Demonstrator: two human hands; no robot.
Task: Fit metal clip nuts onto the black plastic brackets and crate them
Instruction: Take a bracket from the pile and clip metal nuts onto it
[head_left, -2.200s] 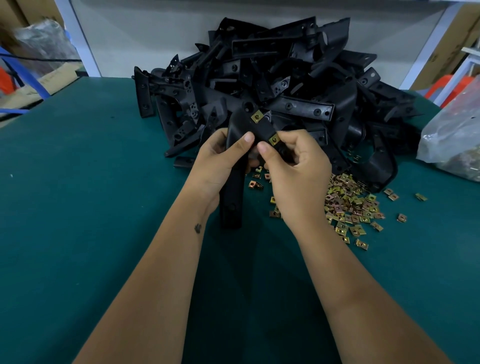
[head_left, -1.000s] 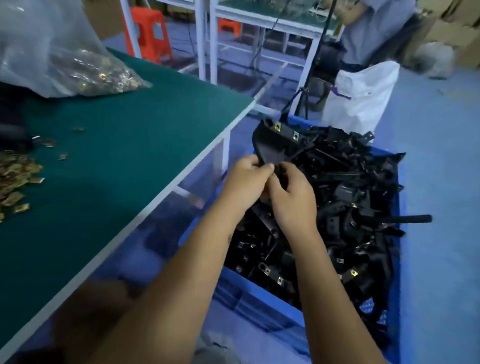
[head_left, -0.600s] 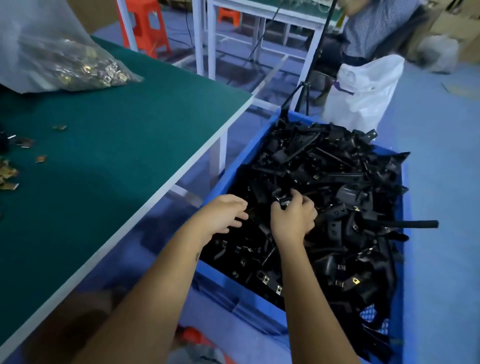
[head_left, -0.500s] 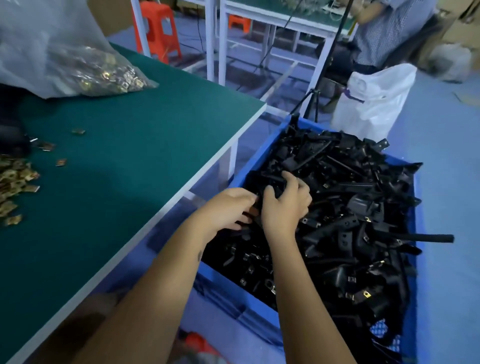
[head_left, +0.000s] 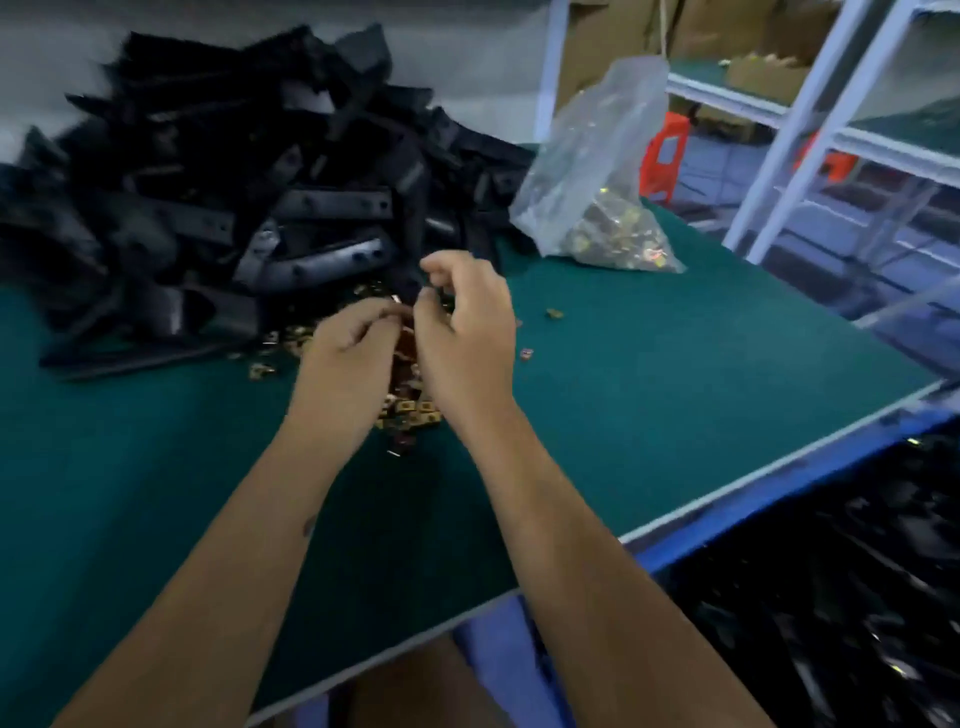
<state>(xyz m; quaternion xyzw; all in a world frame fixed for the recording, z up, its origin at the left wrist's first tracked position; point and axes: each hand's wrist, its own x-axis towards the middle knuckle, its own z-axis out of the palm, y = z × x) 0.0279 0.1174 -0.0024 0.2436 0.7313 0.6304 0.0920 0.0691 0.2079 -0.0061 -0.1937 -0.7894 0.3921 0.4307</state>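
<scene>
The pile of black brackets (head_left: 249, 208) waits at your left. Your left hand (head_left: 345, 345) and right hand (head_left: 465, 332) hover with curled fingers over the loose clip nuts (head_left: 408, 408); whether either holds one I cannot tell. You seem between pieces: next pick a nut and a bracket. The crate (head_left: 680, 535) is at your right.

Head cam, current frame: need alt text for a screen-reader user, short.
Both hands, left hand and right hand, hover with curled fingers over loose metal clip nuts on a green table. Behind lie a heap of black plastic brackets and a clear bag of nuts; a blue crate of brackets sits lower right. Motion-blurred.
</scene>
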